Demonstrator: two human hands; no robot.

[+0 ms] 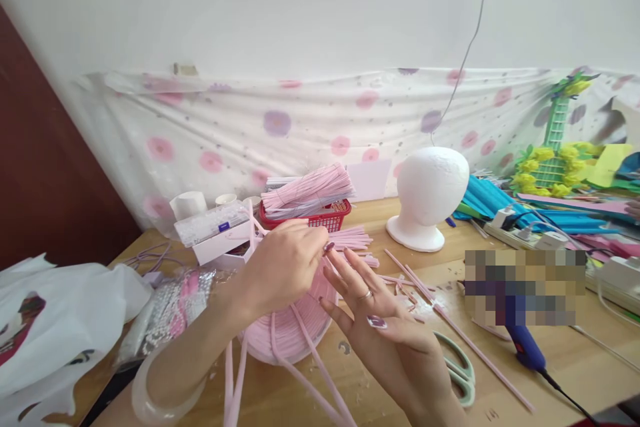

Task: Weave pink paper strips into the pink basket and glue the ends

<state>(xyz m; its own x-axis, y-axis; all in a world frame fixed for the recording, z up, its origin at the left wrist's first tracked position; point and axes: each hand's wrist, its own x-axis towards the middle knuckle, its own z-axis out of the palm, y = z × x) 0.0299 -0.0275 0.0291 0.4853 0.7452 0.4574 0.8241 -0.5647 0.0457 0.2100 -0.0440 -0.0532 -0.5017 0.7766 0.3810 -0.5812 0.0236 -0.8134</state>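
A round, ridged piece wound from pink pipe cleaners point(260, 340) sits on the table under my hands, with several long stems sticking out from its edge. My left hand point(287, 263) is above its upper left side, palm down, with fingers curled in and pressed together. Whatever they pinch is hidden. Close by on the right, my right hand point(373, 310) is turned with its fingers stretched out and apart, a ring on one of them. Its fingertips almost meet the left hand's fingers, and I see nothing held in it. Both hands partly cover the pink piece.
Behind stands a red basket point(330, 219) piled with pink pipe cleaners point(310, 188). A white foam head point(431, 190) is right of it. Green-handled scissors point(469, 373), loose pink stems point(480, 343) and a blue glue gun point(523, 333) lie at right. White plastic bags point(100, 307) crowd the left.
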